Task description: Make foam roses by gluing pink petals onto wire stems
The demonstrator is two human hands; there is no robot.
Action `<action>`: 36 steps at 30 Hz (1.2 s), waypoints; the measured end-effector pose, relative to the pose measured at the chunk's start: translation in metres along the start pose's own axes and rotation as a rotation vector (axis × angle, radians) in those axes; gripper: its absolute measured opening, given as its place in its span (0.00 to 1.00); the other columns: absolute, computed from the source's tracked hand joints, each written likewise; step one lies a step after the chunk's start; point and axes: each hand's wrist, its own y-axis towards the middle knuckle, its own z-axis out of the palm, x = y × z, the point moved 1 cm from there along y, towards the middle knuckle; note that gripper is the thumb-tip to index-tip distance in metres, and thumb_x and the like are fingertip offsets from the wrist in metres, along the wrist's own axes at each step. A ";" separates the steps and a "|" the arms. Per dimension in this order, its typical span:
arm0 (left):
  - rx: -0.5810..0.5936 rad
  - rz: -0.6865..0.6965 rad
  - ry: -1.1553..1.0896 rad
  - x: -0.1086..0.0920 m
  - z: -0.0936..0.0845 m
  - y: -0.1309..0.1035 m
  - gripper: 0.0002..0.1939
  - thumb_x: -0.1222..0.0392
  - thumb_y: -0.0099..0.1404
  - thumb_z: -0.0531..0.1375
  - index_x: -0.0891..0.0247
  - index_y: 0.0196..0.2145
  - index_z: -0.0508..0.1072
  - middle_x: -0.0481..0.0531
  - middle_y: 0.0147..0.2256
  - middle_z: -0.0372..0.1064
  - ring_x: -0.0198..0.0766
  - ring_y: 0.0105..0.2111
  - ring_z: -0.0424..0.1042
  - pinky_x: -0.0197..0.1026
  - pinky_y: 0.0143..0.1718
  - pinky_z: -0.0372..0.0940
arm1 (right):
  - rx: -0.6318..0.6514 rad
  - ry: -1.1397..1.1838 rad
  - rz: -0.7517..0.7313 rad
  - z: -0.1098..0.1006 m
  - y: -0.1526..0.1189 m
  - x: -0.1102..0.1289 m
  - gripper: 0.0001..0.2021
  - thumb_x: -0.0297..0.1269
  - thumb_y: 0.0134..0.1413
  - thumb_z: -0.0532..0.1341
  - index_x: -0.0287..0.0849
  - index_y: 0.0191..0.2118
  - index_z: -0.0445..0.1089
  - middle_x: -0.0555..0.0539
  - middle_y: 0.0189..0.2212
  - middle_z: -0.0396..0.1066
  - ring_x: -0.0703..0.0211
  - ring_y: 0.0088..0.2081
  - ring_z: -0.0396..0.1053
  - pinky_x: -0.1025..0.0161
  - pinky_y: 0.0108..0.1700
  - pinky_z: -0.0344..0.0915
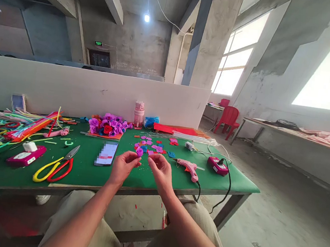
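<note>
My left hand (124, 167) pinches a small purple paper flower (139, 152) between thumb and fingertips, just above the table's front half. Close beside it, my right hand (160, 172) has its thumb and fingers pressed together; whatever is between them, if anything, is too small to make out. Behind both hands lie scattered purple, red and blue petal pieces (158, 149). A pink glue gun (189, 169) rests to the right of my right hand, its nozzle pointing left. Left of my left hand lies a phone (106, 153) with its screen lit.
Scissors (59, 166) with yellow and red handles lie on the green table (83, 175). A bunch of purple flowers (109, 124), a pink bottle (138, 115) and a white partition (81, 91) stand behind. Colourful stems (32, 127) pile up left. A magenta power box (218, 165) sits right, its cable hanging down.
</note>
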 end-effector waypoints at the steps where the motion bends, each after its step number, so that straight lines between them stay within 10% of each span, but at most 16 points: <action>1: 0.012 0.003 -0.008 -0.001 0.001 -0.001 0.12 0.55 0.47 0.67 0.65 0.27 0.72 0.46 0.22 0.70 0.34 0.24 0.72 0.36 0.29 0.66 | -0.018 0.027 0.019 -0.002 0.002 0.000 0.09 0.42 0.47 0.62 0.41 0.31 0.71 0.50 0.26 0.70 0.63 0.27 0.64 0.67 0.30 0.61; 17: 0.161 0.096 -0.010 -0.003 0.010 -0.006 0.10 0.60 0.46 0.68 0.63 0.28 0.74 0.47 0.26 0.72 0.35 0.28 0.70 0.36 0.32 0.65 | 0.084 -0.262 -0.187 0.003 -0.002 0.003 0.09 0.40 0.46 0.64 0.44 0.35 0.72 0.48 0.31 0.70 0.59 0.33 0.68 0.62 0.38 0.66; 36: 0.185 -0.145 -0.163 -0.001 0.014 -0.012 0.14 0.55 0.47 0.68 0.65 0.29 0.74 0.47 0.22 0.72 0.31 0.20 0.68 0.34 0.25 0.63 | 0.183 -0.030 0.069 -0.007 0.009 -0.004 0.13 0.46 0.46 0.63 0.41 0.31 0.70 0.50 0.24 0.69 0.61 0.27 0.66 0.66 0.31 0.63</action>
